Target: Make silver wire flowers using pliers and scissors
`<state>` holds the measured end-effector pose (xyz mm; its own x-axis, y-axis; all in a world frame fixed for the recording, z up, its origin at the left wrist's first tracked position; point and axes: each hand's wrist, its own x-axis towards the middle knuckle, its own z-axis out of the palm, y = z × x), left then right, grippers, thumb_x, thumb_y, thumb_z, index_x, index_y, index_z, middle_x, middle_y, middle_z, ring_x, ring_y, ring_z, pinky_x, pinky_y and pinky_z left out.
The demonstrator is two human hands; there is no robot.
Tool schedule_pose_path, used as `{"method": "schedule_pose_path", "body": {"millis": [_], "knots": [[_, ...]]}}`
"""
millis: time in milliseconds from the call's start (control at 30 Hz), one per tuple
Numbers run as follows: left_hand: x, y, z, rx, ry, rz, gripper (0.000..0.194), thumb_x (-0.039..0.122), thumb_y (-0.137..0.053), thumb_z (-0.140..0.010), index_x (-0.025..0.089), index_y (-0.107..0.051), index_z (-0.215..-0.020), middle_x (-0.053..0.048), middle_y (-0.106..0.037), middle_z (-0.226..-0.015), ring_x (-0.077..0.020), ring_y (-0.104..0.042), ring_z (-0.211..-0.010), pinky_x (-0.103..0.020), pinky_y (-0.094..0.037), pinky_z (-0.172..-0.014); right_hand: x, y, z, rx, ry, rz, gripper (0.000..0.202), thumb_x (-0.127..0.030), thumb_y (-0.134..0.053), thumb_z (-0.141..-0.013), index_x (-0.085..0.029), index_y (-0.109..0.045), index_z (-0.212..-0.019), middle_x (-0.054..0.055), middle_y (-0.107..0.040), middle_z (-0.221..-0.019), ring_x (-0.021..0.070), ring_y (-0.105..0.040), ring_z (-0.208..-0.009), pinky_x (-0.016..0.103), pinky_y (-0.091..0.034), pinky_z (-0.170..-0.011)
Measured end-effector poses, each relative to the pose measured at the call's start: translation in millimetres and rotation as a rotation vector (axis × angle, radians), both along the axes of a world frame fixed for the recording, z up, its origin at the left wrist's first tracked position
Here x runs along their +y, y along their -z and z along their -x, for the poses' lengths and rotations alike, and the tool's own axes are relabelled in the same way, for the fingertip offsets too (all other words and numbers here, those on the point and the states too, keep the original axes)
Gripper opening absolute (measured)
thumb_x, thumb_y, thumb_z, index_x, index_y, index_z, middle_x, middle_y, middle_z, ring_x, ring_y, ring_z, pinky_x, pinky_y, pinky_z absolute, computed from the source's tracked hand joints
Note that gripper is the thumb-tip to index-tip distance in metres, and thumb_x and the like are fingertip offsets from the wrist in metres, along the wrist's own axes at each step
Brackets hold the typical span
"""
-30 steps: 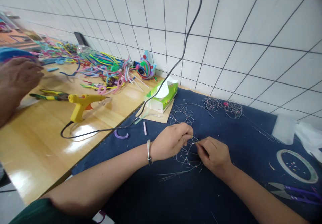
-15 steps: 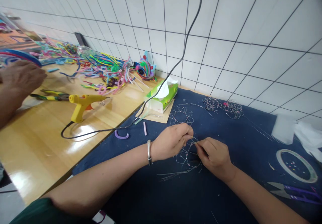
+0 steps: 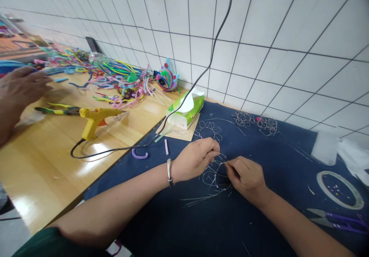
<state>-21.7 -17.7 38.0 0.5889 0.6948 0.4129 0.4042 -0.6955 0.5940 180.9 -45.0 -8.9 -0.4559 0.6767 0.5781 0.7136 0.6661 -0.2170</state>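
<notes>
Over the dark blue cloth (image 3: 178, 218), my left hand (image 3: 197, 159) pinches a thin wire whose short end sticks out to the right of its fingertips. My right hand (image 3: 246, 178) grips the upper right rim of a looped wire ring (image 3: 215, 178) with small beads. The ring hangs between and below both hands, its right part hidden behind my right fingers. Several loose wire ends trail from it to the left. Just behind my left hand lies a flower-shaped wire ring (image 3: 211, 128).
Yellow glue gun (image 3: 93, 122), pliers (image 3: 62, 109), pipe cleaners (image 3: 115, 76) and another person's hand (image 3: 24, 85) at left. Tissue pack (image 3: 188, 110) and coiled wires (image 3: 266, 126) behind. Tape ring (image 3: 319, 178) and purple scissors (image 3: 340, 220) at right. A black cord crosses the view.
My left hand has moved slightly left and up, away from my right hand, which stays nearly in place. At far left, the other person's hand and the blue strands have shifted.
</notes>
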Motion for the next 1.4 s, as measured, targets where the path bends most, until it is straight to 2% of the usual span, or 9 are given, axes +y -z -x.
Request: {"method": "schedule_pose_path", "body": {"millis": [333, 967, 1400], "knots": [[0.9, -2.8, 3.3, -0.023, -0.014, -0.02, 0.014, 0.018, -0.033, -0.089, 0.016, -0.045, -0.082, -0.001, -0.051, -0.07, -0.0101, -0.048, -0.064, -0.026, -0.041, -0.063, 1.3, -1.1, -2.1, 0.005, 0.013, -0.014, 0.007, -0.017, -0.052, -0.08, -0.017, -0.058, -0.076, 0.001, -0.055, -0.064, 0.0108, -0.052, -0.061, 0.024, -0.04, -0.06], [-2.2, 3.4, -1.3, 0.005, -0.025, 0.046, 0.016, 0.02, -0.032, -0.09, 0.015, -0.047, -0.086, -0.001, -0.054, -0.072, -0.0094, -0.052, -0.063, -0.026, -0.044, -0.065, -0.3, -3.5, -2.4, 0.028, 0.027, -0.001, 0.005, -0.016, -0.053, -0.078, -0.017, -0.058, -0.077, 0.001, -0.054, -0.067, 0.011, -0.05, -0.063, 0.025, -0.041, -0.062], [-8.1, 5.3, -5.3, -0.024, -0.024, 0.117, 0.012, 0.019, -0.033, -0.089, 0.016, -0.045, -0.086, -0.004, -0.061, -0.091, -0.0085, -0.058, -0.066, -0.027, -0.046, -0.069, -0.5, -7.8, -8.9, -0.092, 0.015, -0.105, 0.009, -0.016, -0.055, -0.077, -0.017, -0.057, -0.086, 0.002, -0.057, -0.071, 0.0125, -0.05, -0.067, 0.028, -0.041, -0.064]]}}
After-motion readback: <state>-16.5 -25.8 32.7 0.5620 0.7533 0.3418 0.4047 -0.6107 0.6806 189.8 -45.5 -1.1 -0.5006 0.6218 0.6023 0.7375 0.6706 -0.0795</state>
